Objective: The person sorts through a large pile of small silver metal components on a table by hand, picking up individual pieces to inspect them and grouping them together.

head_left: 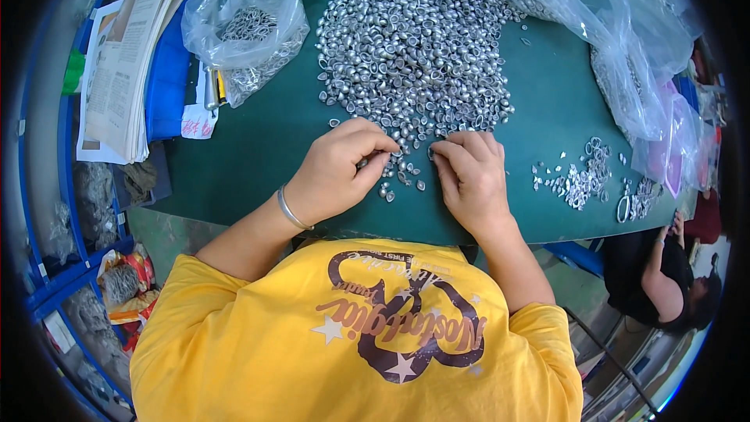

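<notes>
A large heap of small silver-grey metal pieces (414, 39), rounded and hollow like little cups, covers the middle of the green table. At its near edge my left hand (336, 168), with a silver bangle (291, 210) on the wrist, pinches a small silver piece (397, 153) between thumb and forefinger. Across a narrow gap, my right hand (475, 176) is closed in a pinch, a small silver piece (431, 153) showing at the fingertips. Several loose pieces (388, 190) lie between the hands, nearer to me.
A clear bag of metal rings (248, 28) stands at the left, beside a blue bin (167, 82) and papers (125, 71). Small piles of silver bits (582, 180) lie at the right, below large plastic bags (625, 78). Another person (656, 281) sits beyond the right edge.
</notes>
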A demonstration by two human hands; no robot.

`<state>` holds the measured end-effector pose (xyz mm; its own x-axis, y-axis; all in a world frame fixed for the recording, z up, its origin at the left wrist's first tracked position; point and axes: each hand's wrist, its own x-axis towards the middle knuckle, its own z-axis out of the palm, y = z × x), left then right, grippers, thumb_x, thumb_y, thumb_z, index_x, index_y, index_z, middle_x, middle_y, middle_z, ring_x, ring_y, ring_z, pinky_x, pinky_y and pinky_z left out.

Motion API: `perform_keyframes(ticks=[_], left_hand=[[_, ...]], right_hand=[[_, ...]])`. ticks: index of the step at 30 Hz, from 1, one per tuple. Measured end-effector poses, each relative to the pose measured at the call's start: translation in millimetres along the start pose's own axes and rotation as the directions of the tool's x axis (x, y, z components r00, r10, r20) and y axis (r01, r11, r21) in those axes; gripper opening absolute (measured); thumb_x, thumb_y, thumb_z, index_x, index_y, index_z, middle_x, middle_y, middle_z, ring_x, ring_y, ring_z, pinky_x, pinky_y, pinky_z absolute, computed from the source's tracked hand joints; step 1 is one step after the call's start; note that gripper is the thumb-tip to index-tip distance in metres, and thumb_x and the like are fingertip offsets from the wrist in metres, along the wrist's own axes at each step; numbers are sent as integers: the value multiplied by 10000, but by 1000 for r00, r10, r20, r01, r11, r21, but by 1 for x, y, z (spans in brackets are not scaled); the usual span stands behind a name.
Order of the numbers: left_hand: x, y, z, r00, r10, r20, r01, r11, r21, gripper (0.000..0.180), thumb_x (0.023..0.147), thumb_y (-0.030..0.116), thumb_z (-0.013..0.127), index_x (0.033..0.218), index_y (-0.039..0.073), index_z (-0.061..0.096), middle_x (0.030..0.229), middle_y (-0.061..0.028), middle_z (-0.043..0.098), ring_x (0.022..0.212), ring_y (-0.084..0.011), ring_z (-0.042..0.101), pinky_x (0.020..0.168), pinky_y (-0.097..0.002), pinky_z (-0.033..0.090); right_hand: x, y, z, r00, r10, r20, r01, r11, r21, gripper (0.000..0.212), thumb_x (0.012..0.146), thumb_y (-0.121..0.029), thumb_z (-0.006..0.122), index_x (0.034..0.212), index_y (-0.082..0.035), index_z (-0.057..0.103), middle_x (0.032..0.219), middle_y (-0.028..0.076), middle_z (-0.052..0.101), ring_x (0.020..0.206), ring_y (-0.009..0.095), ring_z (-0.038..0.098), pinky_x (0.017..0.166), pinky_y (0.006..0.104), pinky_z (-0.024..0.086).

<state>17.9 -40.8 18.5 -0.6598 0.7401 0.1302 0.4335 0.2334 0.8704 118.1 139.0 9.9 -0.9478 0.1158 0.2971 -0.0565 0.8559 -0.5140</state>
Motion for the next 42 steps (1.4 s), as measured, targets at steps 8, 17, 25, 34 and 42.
perform_keyframes(ticks=[8, 17, 25, 34, 42], left_hand=[[3, -1, 6, 999, 41, 16, -41, 999, 25, 166, 712, -64, 612, 860, 13, 616, 870, -62, 577, 642, -107, 560, 558, -208, 447], [5, 15, 20, 990, 115, 84, -99, 980, -174, 266, 665, 33, 728, 904, 36, 612, 860, -60, 568, 638, -97, 541, 530, -197, 443], [6, 13, 21, 977, 214, 21, -210, 969, -133, 116, 721, -36, 651, 818, 2, 600, 806, -80, 593, 695, -114, 577, 562, -207, 464], [5, 17, 22, 996, 83, 13, -79, 980, -181, 95, 744, -70, 589, 819, -14, 587, 856, -84, 581, 708, -117, 594, 615, -206, 487], [3, 17, 26, 998, -45, 33, 53, 959, -280, 91, 737, -58, 616, 788, 5, 574, 856, -80, 602, 713, -116, 589, 620, -217, 484]], right_hand=[[-4, 3, 1, 996, 21, -85, -8, 987, 160, 144, 724, 2, 631, 862, -36, 616, 784, 46, 584, 713, 213, 551, 645, 318, 433], [-19, -4, -9, 683, 386, 620, -548, -291, 785, 108, 830, 17, 554, 933, 25, 587, 801, 90, 629, 647, 135, 598, 575, 208, 486], [-17, -6, -18, 908, 343, 240, -409, 611, 678, 56, 754, 10, 630, 809, 5, 620, 780, 52, 592, 666, 129, 556, 562, 239, 445], [12, 38, -9, 949, 224, -223, -219, 975, 47, 66, 717, -1, 619, 783, -7, 611, 760, 115, 561, 749, 297, 547, 653, 357, 458], [-5, 17, -16, 740, 524, 421, -449, -81, 890, 96, 804, 2, 575, 898, 24, 579, 797, 119, 629, 634, 157, 608, 515, 249, 510]])
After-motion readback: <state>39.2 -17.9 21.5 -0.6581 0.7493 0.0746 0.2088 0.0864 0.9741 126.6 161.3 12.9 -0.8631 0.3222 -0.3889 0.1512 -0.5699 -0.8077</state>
